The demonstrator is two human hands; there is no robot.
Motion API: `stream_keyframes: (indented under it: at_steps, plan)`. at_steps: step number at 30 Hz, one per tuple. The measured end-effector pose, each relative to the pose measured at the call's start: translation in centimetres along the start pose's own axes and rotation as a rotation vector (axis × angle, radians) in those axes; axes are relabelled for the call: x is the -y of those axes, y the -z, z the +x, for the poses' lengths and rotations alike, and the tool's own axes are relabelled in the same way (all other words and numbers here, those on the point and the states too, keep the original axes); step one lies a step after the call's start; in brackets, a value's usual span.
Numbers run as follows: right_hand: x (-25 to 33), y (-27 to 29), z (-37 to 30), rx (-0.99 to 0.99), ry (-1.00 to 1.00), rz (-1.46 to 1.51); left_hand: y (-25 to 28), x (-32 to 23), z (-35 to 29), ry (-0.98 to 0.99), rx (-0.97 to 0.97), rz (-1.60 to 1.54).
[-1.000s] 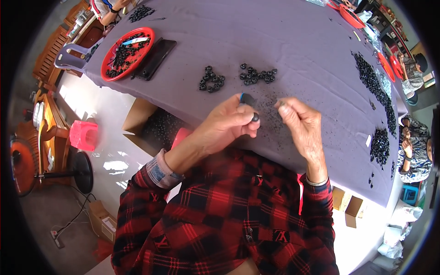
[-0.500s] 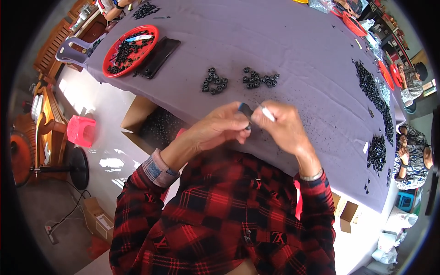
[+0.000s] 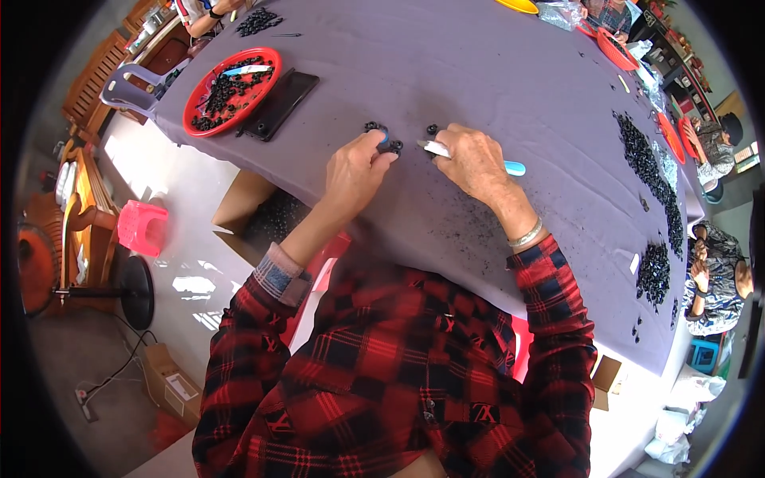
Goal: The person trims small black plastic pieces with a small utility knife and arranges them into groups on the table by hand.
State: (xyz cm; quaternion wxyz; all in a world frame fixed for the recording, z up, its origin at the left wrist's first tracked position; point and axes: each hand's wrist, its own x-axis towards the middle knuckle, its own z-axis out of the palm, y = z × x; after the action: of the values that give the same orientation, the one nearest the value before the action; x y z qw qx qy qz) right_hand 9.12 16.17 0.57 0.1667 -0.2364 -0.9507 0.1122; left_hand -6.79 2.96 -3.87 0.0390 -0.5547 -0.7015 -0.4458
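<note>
On the purple cloth, my left hand (image 3: 351, 177) reaches the left cluster of small black round parts (image 3: 373, 127). Its thumb and forefinger close about one small black round part (image 3: 396, 146), and a blue band shows around a fingertip. My right hand (image 3: 476, 162) is closed around a small knife (image 3: 515, 168) with a white and light-blue handle, its short blade pointing toward the left hand. Another black round part (image 3: 432, 129) shows just beyond the right knuckles; that hand hides most of the right cluster.
A red tray (image 3: 271, 89) with black parts and a blue-and-white knife stands at the far left, beside a black phone (image 3: 288, 103). Black heaps (image 3: 653, 272) line the table's right side. Dark crumbs dot the cloth near me. Other people sit around the table.
Both hands have moved away from me and apart, from close together near the table edge to the two clusters. The black piece between them is no longer visible there.
</note>
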Motion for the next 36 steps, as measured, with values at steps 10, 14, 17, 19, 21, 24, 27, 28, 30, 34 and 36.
stream_keyframes:
  at_steps: [10,14,17,19,21,24,27,28,30,34,36]
  plan:
    - [-0.5,-0.1,0.1,0.006,0.011,0.028,0.4,-2.1,-0.9,0.135,0.055,-0.229]
    - [1.7,2.4,-1.5,-0.048,-0.066,0.340,0.5,-3.0,-1.3,0.341,0.176,-0.819]
    - [3.0,3.9,-4.0,-0.038,-0.121,0.873,2.1,-5.7,-1.0,0.420,0.363,-1.226]
    - [3.3,3.6,-5.3,-0.108,-0.060,1.184,2.1,-6.6,-1.3,0.416,0.466,-1.364]
    - [3.4,3.7,-6.3,-0.109,-0.036,1.226,1.7,-7.3,-1.7,0.418,0.514,-1.544]
    - [4.5,4.1,-7.5,-0.073,-0.100,1.462,1.5,-8.0,-1.9,0.496,0.568,-1.638]
    - [4.7,4.0,-8.1,-0.124,0.037,1.404,1.1,-7.5,-2.3,0.560,0.620,-1.753]
    - [4.7,4.0,-8.3,-0.127,0.034,1.406,0.9,-7.2,-2.4,0.496,0.615,-1.755]
    - [4.8,4.0,-8.6,-0.155,0.037,1.213,1.0,-7.1,-2.4,0.434,0.611,-1.756]
    - [4.8,4.0,-8.8,-0.217,0.064,0.906,1.6,-7.6,-2.4,0.459,0.617,-1.644]
    - [5.0,3.9,-8.9,-0.235,0.059,0.879,1.7,-7.9,-2.4,0.507,0.618,-1.678]
